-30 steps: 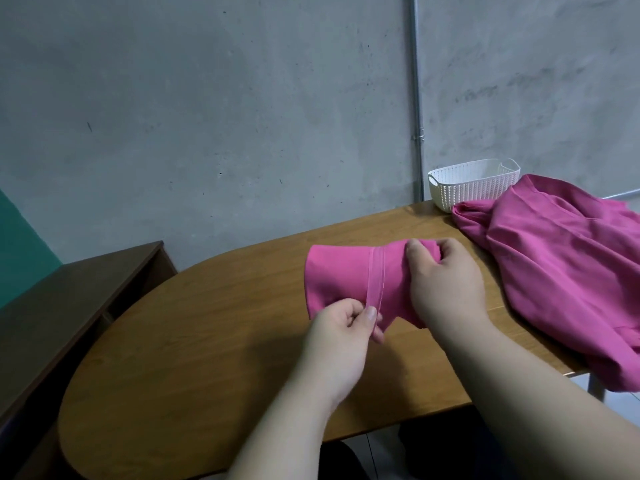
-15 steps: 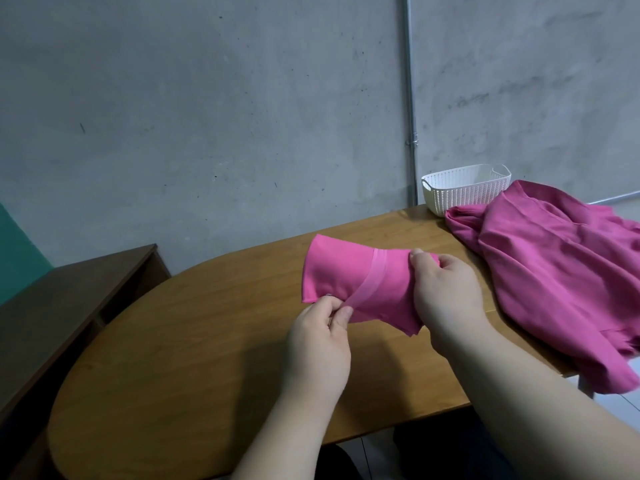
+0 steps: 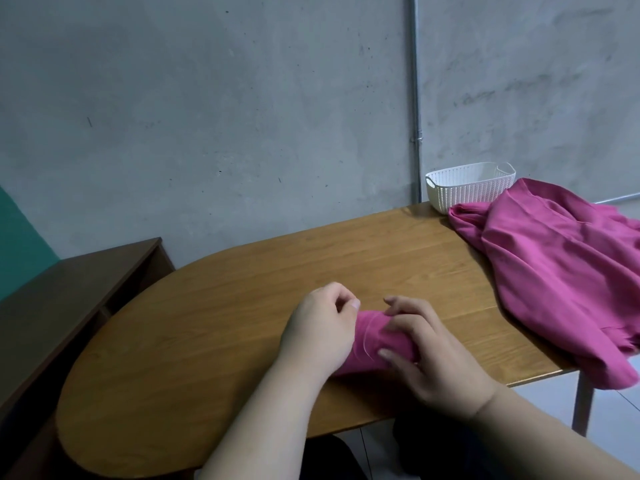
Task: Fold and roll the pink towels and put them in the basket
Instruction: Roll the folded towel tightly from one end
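A small pink towel, rolled into a short bundle, lies on the wooden table near its front edge. My left hand curls its fingers over the roll's left end. My right hand grips the right part, fingers on top and thumb against the near side. Both hands hide most of the roll. A white perforated basket stands at the table's far right corner against the wall, with nothing showing inside. A loose heap of pink towels lies in front of it and hangs over the right edge.
A dark brown side cabinet stands to the left, lower than the table. A grey concrete wall with a vertical metal pipe runs behind. Bare tabletop lies between the roll and the basket.
The towel was held up above the table as a loose half-rolled piece. It now lies low on the table near me, rolled tighter, with both hands closed over it.
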Motion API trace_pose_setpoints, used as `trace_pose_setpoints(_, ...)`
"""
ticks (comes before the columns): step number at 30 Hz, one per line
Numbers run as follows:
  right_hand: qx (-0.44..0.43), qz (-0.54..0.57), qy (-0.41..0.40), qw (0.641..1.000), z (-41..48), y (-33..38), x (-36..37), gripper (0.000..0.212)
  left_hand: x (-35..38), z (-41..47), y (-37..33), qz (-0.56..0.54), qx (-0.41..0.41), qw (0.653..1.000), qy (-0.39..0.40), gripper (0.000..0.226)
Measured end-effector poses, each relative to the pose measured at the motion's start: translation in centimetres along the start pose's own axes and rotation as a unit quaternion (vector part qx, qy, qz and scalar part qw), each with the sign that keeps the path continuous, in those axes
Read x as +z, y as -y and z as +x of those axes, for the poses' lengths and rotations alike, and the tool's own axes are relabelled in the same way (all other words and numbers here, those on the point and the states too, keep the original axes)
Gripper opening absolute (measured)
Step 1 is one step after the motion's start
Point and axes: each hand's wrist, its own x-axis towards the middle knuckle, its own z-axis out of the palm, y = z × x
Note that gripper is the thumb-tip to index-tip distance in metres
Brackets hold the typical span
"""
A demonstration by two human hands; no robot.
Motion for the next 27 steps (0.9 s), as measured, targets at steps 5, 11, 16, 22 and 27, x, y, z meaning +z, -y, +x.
trace_pose_setpoints(5,0.036,0.049,0.050,0.997,-2.3,-0.9,-0.8,0.037,1.5,-0.5,-0.3,0.088,-0.015,0.994,0.061,0.018)
trace_pose_setpoints(11,0.244,0.047,0.019,0.968,-1.9,-0.6,-0.5,0.071,2.0,-0.3,-1.9,0.160,-0.001,0.985,0.064,0.016)
trace_pose_setpoints(16,0.239,-0.025,0.053,0.969,-2.2,-0.3,-0.3,0.063,2.2,-0.2,-2.9,0.226,-0.013,0.967,0.114,0.027)
trace_pose_setpoints(22,0.192,-0.034,0.047,0.980,-2.8,-0.3,0.0,0.067,2.6,-0.3,-4.0,0.261,-0.029,0.953,0.150,0.022)
trace_pose_setpoints(27,0.208,-0.010,0.041,0.977,-2.9,-0.3,-0.1,0.064,2.8,-0.4,-2.7,0.211,-0.043,0.970,0.115,0.031)
